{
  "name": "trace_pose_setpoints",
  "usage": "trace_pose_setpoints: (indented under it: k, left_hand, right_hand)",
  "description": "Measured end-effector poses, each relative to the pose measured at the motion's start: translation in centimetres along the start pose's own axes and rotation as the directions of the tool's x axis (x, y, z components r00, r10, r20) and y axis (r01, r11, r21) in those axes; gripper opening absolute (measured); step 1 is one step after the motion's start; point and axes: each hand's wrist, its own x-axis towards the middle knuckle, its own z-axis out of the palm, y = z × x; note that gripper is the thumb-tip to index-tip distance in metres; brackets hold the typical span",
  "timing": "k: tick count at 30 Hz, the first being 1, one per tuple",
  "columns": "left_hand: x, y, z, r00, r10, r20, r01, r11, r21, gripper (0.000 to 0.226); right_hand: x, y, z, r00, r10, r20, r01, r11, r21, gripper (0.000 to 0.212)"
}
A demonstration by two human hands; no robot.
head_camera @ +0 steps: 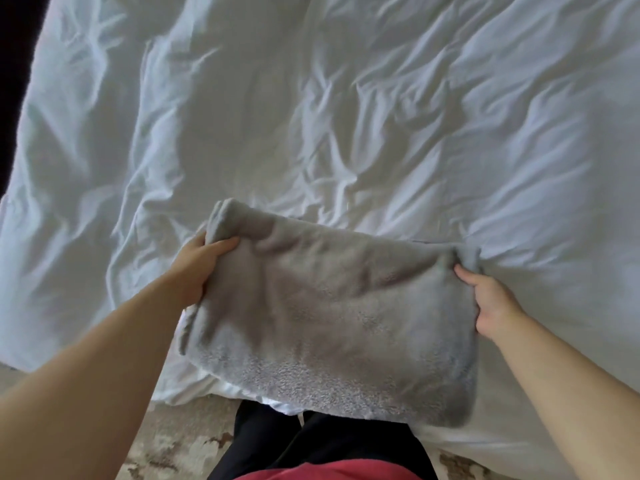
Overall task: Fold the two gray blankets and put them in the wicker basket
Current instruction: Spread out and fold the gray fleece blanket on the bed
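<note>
Head view looks down on the soft gray fleece blanket (329,317), folded into a broad rectangle and stretched between my two hands above the near edge of the rumpled white bed cover (311,116). Its upper edge runs from one hand to the other, and its lower edge hangs past the bed's edge in front of my black trousers (311,441). I cannot tell whether its middle rests on the bed.

My left hand (204,268) grips the upper left corner, with the thumb laid across the top of the fabric and the fingers tucked behind it. A small flap of blanket stands up above that grip. My right hand (491,303) is clamped on the upper right corner, fingers curled round a bunched pinch of fleece. Both arms reach forward, well apart, with the blanket filling the span between them.

Below it show a red garment (329,474) and the mottled beige floor (180,441).
</note>
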Motion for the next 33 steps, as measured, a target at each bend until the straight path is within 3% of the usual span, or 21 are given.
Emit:
trace_pose_setpoints:
  k: [2,4,10,15,17,20,22,24,26,27,29,31,33]
  left_hand:
    - [-0.5,0.0,-1.1,0.996,0.039,0.083,-0.022,0.979,-0.201,0.027]
    - [-0.6,-0.5,-2.1,0.999,0.047,0.025,-0.035,0.935,-0.353,0.026]
    - [0.8,-0.3,-0.4,0.990,-0.027,-0.142,0.004,0.988,-0.157,0.016]
    - [1.4,1.9,0.8,0.992,0.120,0.032,-0.098,0.917,-0.386,0.019]
    - [1.4,2.0,0.8,0.998,0.048,-0.048,-0.060,0.948,-0.312,0.020]
    - [1.8,1.6,1.1,0.964,-0.036,-0.264,0.011,0.995,-0.096,0.041]
    - [1.7,2.1,1.3,0.909,0.030,-0.415,-0.006,0.998,0.059,0.056]
    - [0.8,3.2,1.9,0.833,0.255,-0.491,-0.069,0.928,0.365,0.053]
    - [-0.7,4.1,3.1,0.751,0.536,-0.385,-0.246,0.769,0.590,0.040]
    - [-1.5,4.2,3.9,0.718,0.638,-0.279,-0.348,0.675,0.650,0.036]
    - [-3.1,3.2,5.7,0.660,0.751,-0.023,-0.491,0.454,0.743,0.031]
    - [-4.2,1.1,7.2,0.654,0.732,0.191,-0.518,0.249,0.819,0.035]
    - [-4.3,-1.4,7.8,0.731,0.617,0.292,-0.479,0.158,0.864,0.047]
  right_hand:
    - [-0.5,-0.4,-0.6,0.996,-0.092,0.018,0.089,0.984,0.154,0.016]
    - [-1.0,-0.3,-1.3,0.989,-0.146,-0.007,0.143,0.951,0.273,0.026]
    - [-0.4,1.1,-0.5,0.990,-0.011,-0.138,0.038,0.979,0.201,0.019]
    - [0.5,-0.6,0.2,0.984,-0.093,-0.149,0.131,0.955,0.267,0.018]
    - [0.8,-1.0,0.2,0.980,-0.092,-0.174,0.130,0.966,0.225,0.025]
    - [1.5,-0.8,0.5,0.957,-0.068,-0.281,0.084,0.995,0.048,0.035]
    - [1.9,-1.0,1.0,0.896,-0.143,-0.420,0.123,0.990,-0.075,0.042]
    - [1.8,-1.7,1.8,0.778,-0.251,-0.576,0.123,0.960,-0.252,0.055]
    - [0.6,-2.7,3.7,0.656,-0.454,-0.603,0.136,0.857,-0.498,0.054]
    - [-0.4,-2.8,5.1,0.610,-0.598,-0.520,0.206,0.753,-0.624,0.051]
    - [-2.6,-1.9,8.5,0.502,-0.845,-0.181,0.427,0.425,-0.798,0.047]
    - [-4.4,0.7,12.1,0.414,-0.888,0.201,0.633,0.122,-0.765,0.045]
    - [-5.2,3.7,14.8,0.409,-0.768,0.494,0.701,-0.082,-0.708,0.050]
